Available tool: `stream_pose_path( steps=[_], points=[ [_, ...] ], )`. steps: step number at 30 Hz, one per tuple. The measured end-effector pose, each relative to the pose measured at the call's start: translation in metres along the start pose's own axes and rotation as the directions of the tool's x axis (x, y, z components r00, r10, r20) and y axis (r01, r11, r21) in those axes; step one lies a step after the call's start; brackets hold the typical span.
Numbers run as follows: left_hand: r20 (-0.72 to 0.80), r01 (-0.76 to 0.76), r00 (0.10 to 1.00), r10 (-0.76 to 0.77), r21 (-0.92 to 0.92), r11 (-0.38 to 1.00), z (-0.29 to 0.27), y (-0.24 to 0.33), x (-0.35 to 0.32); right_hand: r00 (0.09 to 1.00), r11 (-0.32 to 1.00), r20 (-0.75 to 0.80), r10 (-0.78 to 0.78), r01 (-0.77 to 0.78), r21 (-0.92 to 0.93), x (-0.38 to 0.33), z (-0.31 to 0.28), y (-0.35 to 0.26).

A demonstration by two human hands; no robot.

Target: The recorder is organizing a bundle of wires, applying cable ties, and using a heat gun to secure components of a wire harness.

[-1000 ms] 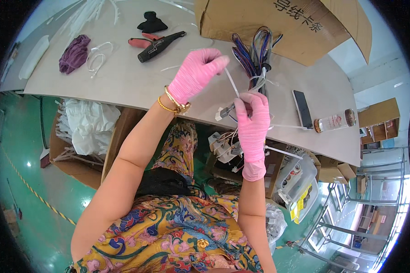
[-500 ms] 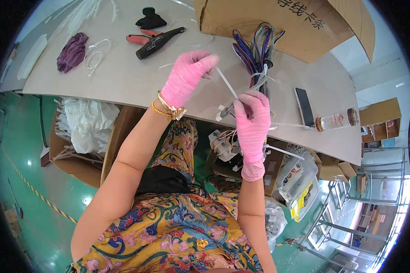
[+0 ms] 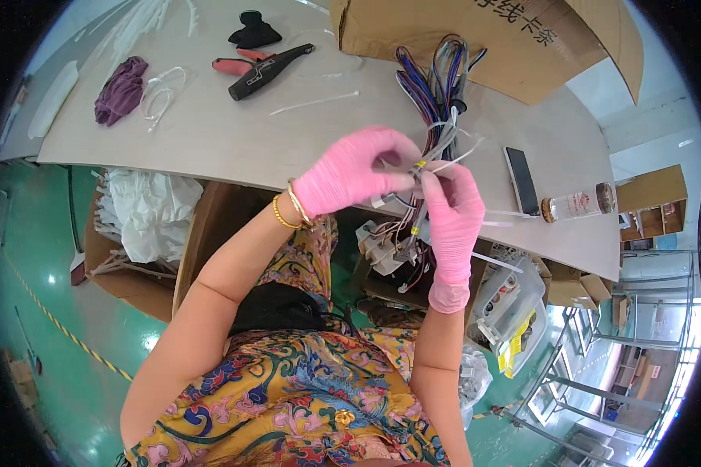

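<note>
Left hand (image 3: 354, 175), in a pink knit glove: thumb and fingers narrowed on the long bundle of blue, red and grey wires (image 3: 434, 115). Right hand (image 3: 456, 206), gloved alike: fingertips drawn together on the bundle at the same spot (which hand grips the thin white plastic cable tie (image 3: 461, 156) jutting there, cannot tell). Looped upper end lies on the pale grey tabletop (image 3: 234, 132), beside the large brown cardboard box (image 3: 514, 71). Black-and-red pistol-shaped tool (image 3: 269, 74) lies farther left.
</note>
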State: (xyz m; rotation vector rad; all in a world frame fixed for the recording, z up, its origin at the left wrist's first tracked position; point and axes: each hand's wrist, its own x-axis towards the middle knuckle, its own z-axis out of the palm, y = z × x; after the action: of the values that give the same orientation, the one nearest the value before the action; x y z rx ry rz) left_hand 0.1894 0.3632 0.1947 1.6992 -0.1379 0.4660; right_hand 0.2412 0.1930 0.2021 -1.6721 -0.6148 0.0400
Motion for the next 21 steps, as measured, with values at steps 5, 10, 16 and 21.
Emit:
stream_pose_path(
  steps=[5,10,16,21],
  points=[
    [0.035,0.172,0.984,-0.174,0.053,0.984,0.018,0.004,-0.003,1.0,0.999,-0.01,0.015,-0.015,-0.045,-0.002,-0.004,-0.001],
    [-0.065,0.09,0.995,-0.082,0.145,0.985,0.026,-0.005,-0.006,0.99,0.991,-0.094,-0.107,0.114,0.073,-0.008,0.001,-0.004],
    [-0.05,0.185,0.981,-0.185,0.004,0.983,0.031,-0.009,-0.012,0.992,0.982,-0.128,-0.005,0.029,0.188,-0.021,0.007,0.006],
    [0.007,0.295,0.955,-0.296,-0.132,0.946,0.03,-0.021,-0.016,0.995,0.973,-0.101,-0.003,0.026,0.231,-0.027,0.006,0.018]
  ],
)
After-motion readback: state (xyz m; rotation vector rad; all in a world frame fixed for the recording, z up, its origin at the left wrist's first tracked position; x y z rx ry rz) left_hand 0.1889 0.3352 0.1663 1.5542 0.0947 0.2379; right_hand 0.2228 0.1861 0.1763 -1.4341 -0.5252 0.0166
